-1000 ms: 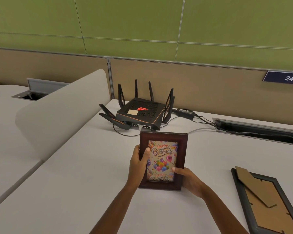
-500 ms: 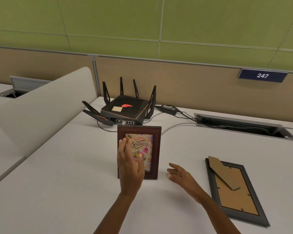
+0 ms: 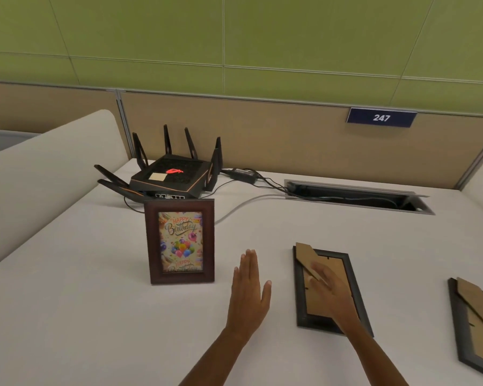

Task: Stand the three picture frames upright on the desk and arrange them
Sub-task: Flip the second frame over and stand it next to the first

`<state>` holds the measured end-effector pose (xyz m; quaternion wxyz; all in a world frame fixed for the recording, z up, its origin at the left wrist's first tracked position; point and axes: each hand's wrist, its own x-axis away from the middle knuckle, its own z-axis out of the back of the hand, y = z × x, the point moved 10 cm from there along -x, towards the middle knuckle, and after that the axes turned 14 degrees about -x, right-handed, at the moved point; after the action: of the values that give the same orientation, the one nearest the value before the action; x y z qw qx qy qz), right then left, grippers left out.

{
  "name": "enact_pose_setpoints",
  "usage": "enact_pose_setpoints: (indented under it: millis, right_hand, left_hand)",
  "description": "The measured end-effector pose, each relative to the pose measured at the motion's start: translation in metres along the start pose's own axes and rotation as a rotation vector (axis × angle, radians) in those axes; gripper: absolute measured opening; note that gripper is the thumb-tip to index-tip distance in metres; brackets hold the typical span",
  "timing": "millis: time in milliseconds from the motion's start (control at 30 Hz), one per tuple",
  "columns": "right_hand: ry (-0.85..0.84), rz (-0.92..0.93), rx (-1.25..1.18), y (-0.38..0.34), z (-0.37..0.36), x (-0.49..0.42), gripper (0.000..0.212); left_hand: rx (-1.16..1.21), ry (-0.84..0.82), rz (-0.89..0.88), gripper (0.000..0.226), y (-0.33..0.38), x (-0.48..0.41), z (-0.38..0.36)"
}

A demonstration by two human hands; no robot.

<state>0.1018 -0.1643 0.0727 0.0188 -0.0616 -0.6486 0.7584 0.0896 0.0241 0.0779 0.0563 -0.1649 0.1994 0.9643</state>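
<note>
A dark brown frame (image 3: 179,240) with a "Happy Birthday" balloon picture stands upright on the white desk (image 3: 81,302), facing me, with neither hand on it. My left hand (image 3: 248,288) hovers flat and open just right of it, holding nothing. A black frame (image 3: 329,263) lies face down further right, its cardboard back and stand showing. My right hand (image 3: 331,291) rests open over that cardboard back. A third black frame (image 3: 474,324) lies face down at the right edge, partly cut off.
A black router (image 3: 170,176) with several antennas sits behind the upright frame, with cables and a power brick (image 3: 244,174) running to an open cable slot (image 3: 354,195). A beige partition with a "247" sign (image 3: 381,117) backs the desk. A white divider (image 3: 39,174) stands at the left.
Both hands let go of the brown frame, which now stands by itself. My left hand moved right of it, and my right hand moved onto the face-down black frame. The view shifted right.
</note>
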Motion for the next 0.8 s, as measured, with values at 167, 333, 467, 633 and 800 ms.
enact_pose_setpoints:
  millis: [167, 333, 467, 633, 800]
  right_hand:
    - [0.095, -0.003, 0.092, 0.006, 0.044, 0.008, 0.04]
    - [0.149, -0.054, 0.111, 0.019, 0.073, 0.019, 0.044]
    - [0.087, -0.178, 0.16, 0.04, 0.075, 0.025, 0.053]
    - [-0.007, -0.226, 0.23, 0.05, 0.061, 0.032, 0.06]
    - [0.04, -0.242, 0.037, 0.043, 0.064, 0.035, 0.05]
  left_hand:
    - [0.143, -0.286, 0.041, 0.12, 0.032, 0.017, -0.041]
    - [0.143, -0.494, 0.099, 0.069, 0.059, 0.031, -0.066]
    - [0.121, -0.52, 0.12, 0.065, 0.075, 0.035, -0.068]
    - [0.255, -0.511, 0.234, 0.067, 0.085, 0.036, -0.07]
    - [0.404, -0.498, 0.399, 0.065, 0.084, 0.029, -0.065]
